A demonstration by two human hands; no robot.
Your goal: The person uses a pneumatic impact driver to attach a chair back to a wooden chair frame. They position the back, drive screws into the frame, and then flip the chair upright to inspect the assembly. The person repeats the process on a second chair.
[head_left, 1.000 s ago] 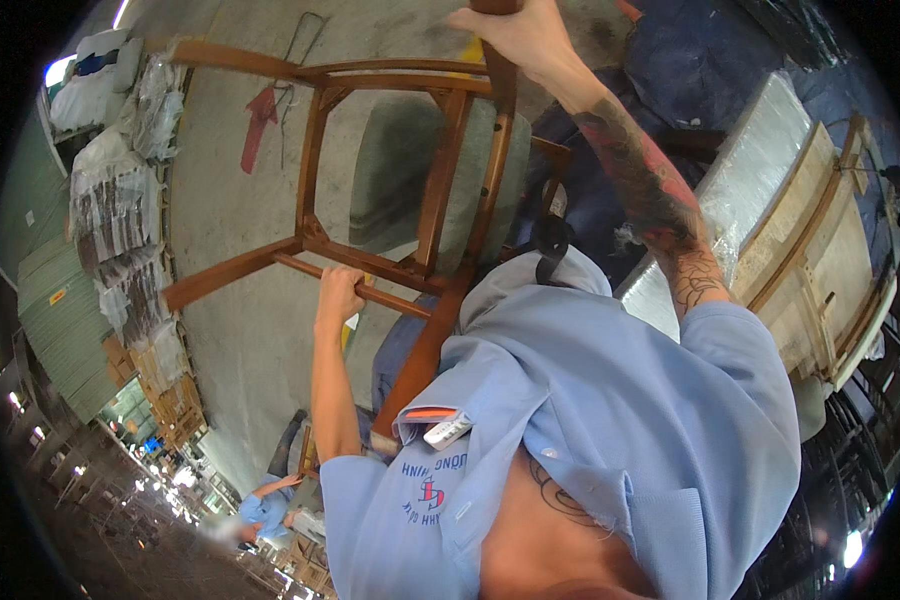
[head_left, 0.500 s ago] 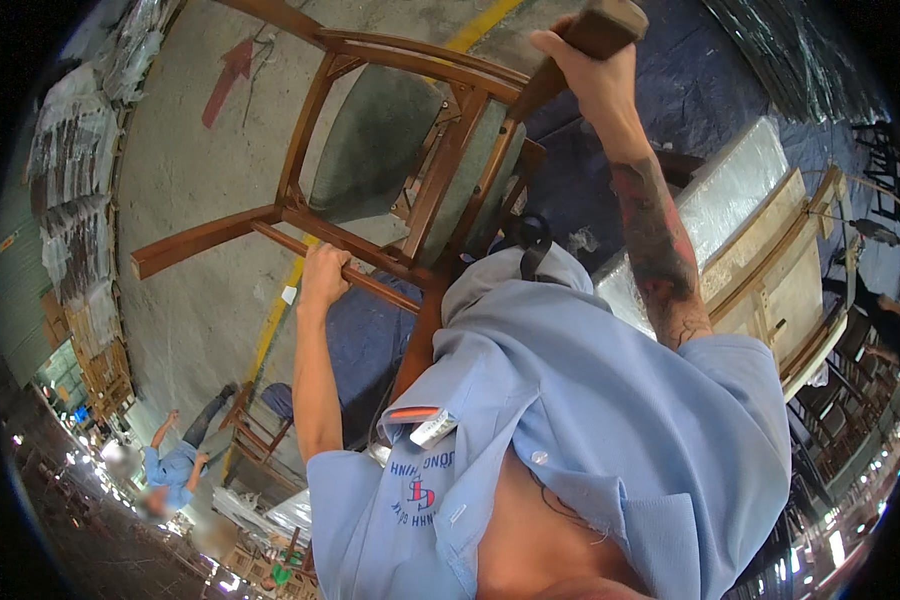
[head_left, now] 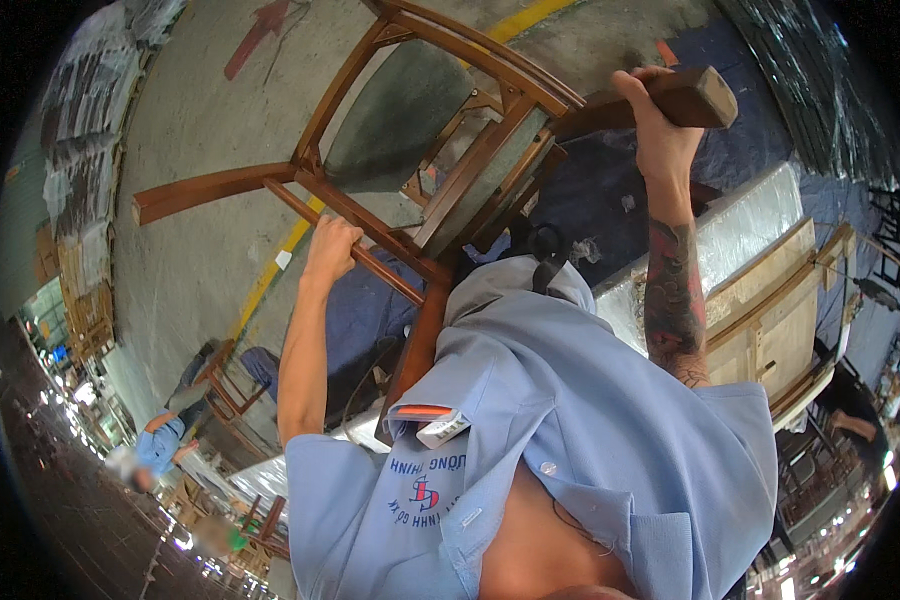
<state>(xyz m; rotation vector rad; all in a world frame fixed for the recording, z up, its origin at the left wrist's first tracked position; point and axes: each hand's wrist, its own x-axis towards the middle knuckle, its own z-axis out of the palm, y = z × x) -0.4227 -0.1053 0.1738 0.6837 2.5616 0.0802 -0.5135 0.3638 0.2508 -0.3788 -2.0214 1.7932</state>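
A brown wooden chair [head_left: 515, 130] with a grey-green padded back and seat is held up in front of me, tipped on its side with its legs in the air. My left hand [head_left: 330, 248] is closed around the thin rung [head_left: 385, 272] between two of its legs. On the far right, my right hand [head_left: 668, 125] grips the thick end of a leg [head_left: 712, 98], which juts past my fingers. One free leg [head_left: 205, 190] points to the left. The dark grey padding [head_left: 390, 125] shows through the frame. Part of the chair is hidden behind my shirt.
Blue sheeting [head_left: 625, 215] covers the floor beside a yellow line [head_left: 270, 275]. At the right stand a plastic-wrapped slab [head_left: 760, 225] and wooden panels [head_left: 785, 310]. Wrapped stacks [head_left: 80, 160] line the left. A person in blue [head_left: 160, 440] and another chair [head_left: 232, 395] are at the lower left.
My right hand has moved right and toward me with the leg in it, and the chair has shifted to the right. My left hand keeps hold of the rung.
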